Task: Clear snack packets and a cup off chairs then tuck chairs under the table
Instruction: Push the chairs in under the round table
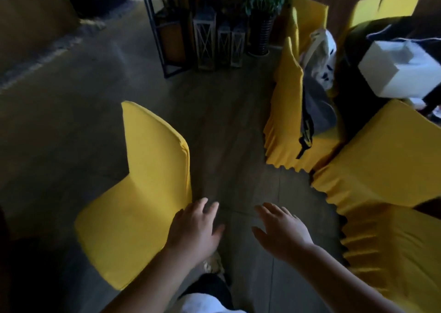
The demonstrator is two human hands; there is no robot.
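We see the near chair (133, 193) at 8 o'clock with a bare seat: no packets or cup on it, so its clearing looks done. It stands out on the open floor (226, 126), well away from the table (381, 150) at 3 o'clock, so it is not yet tucked. No snack packets or cup are in view anywhere we can make out.

Left hand (195, 227): fingers straight and apart, holding nothing, at the seat's right edge; touching or just beside it, we cannot tell. Right hand (284, 227): fingers spread, empty, over the floor between chair and table.

The far chair (288, 98) at 1 o'clock carries a grey bag (317, 103) and a white bag (322, 55). It sits close against the table. Further chairs stand behind it at 1 to 2 o'clock.

Room is dim, the picture soft. Grey-brown floor with seams. The table has a yellow pleated cloth and a white box (401, 69) on top. At 12 o'clock stand a black rack (155, 26), lanterns (205, 38) and a potted plant (262, 14).
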